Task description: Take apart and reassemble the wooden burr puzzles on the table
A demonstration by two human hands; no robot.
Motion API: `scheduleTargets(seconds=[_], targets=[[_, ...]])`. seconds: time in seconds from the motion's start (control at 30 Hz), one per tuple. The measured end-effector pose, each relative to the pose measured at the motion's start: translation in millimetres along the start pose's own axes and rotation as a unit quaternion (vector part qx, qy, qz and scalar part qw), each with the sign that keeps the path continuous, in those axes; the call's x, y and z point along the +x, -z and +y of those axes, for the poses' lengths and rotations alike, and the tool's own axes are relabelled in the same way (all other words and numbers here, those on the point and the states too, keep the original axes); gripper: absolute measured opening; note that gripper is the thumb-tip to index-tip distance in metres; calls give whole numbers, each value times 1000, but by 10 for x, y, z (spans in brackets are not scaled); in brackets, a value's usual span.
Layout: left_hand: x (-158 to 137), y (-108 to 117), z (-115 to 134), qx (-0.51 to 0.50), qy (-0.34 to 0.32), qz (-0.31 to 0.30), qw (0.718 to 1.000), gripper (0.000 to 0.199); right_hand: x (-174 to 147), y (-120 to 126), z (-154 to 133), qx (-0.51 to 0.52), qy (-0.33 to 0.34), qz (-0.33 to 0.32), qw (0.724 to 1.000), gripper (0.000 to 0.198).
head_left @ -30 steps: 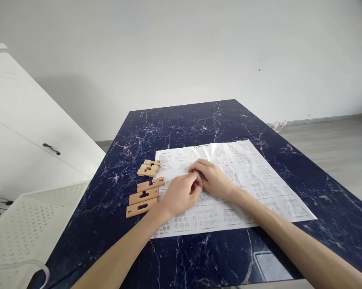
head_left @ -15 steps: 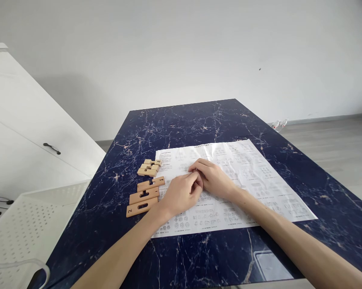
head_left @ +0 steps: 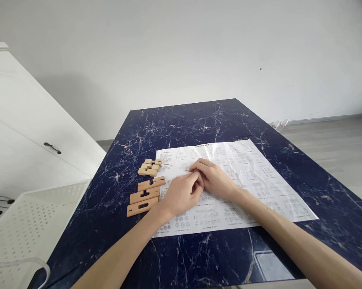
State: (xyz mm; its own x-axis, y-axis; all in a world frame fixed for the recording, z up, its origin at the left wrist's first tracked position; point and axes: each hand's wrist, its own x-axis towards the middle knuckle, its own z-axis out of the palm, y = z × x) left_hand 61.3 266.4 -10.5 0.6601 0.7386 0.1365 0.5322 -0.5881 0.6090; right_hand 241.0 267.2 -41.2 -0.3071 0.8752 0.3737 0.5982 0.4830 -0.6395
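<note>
My left hand (head_left: 182, 193) rests on the printed paper sheet (head_left: 247, 188), its fingers curled in and nothing visible in the hollow beside the thumb. Against it lies my right hand (head_left: 211, 176), fingers bent and closed, its fingertips meeting the left hand; no object shows in it. Just left of my left hand, three flat wooden puzzle pieces with cut-out slots lie in a row, the nearest marked 2 (head_left: 142, 206), then a middle piece (head_left: 144, 195) and a far piece (head_left: 151, 183). Beyond them sits a cluster of smaller, paler notched wooden blocks (head_left: 149, 170), side by side.
The table (head_left: 181, 124) has a dark blue marbled top. At its front edge is a pale rounded rectangular panel (head_left: 273, 265). A white cabinet (head_left: 33, 120) and a perforated white surface (head_left: 30, 216) with a cable (head_left: 21, 263) stand on the left. A wall rises behind.
</note>
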Motion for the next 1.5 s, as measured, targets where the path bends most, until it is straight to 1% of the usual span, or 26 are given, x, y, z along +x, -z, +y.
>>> scheduleTargets(seconds=[0.8,1.3,1.5], targets=[[-9,6,2,8,6,-11,1000,15,-4,13,-12,2,0,-4,1000,25],[-26,-8,-10,9,1,-7,1000,14,-7,7,-14,5,-5,-2,1000,26],[-27,-8,2,25,-1,0,1000,13,-5,12,-27,6,-6,-5,1000,26]])
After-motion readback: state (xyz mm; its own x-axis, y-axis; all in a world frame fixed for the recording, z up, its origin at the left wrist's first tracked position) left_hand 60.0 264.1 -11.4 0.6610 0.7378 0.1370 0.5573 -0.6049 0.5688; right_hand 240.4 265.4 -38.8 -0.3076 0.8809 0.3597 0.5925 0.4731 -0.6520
